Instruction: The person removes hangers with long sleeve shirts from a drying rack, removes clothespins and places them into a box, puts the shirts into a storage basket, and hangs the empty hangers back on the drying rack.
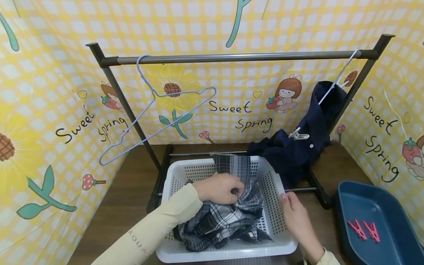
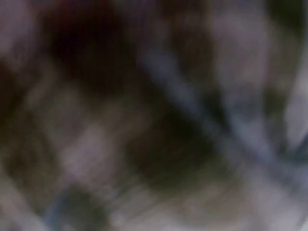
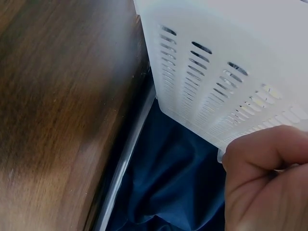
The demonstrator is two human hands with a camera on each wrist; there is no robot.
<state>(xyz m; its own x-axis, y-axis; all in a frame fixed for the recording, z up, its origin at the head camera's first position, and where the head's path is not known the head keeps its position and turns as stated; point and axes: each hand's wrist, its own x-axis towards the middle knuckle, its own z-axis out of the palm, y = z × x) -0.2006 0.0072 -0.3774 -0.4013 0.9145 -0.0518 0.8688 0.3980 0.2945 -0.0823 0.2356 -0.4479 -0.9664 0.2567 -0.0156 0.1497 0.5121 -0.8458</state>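
A grey, black and white plaid shirt [image 1: 220, 217] lies crumpled in a white perforated basket [image 1: 228, 254], one part draped up over the far rim. My left hand [image 1: 220, 188] reaches in from the left and grips the shirt's fabric with curled fingers. The left wrist view is badly blurred, with only dark and pale cloth [image 2: 168, 149] patches. On the right side, my right hand [image 1: 296, 215] holds the basket's rim. In the right wrist view its curled fingers [image 3: 274, 144] lie against the basket wall [image 3: 192, 96].
Behind the basket stands a dark metal clothes rack [image 1: 232, 57]. A blue hanger [image 1: 152, 90] hangs at its left, and a navy shirt [image 1: 308, 129] with a white clip [image 1: 299, 136] at its right. A blue tub [image 1: 384, 195] with pink clothespins [image 1: 371, 231] sits at right on the wooden table [image 1: 109, 221].
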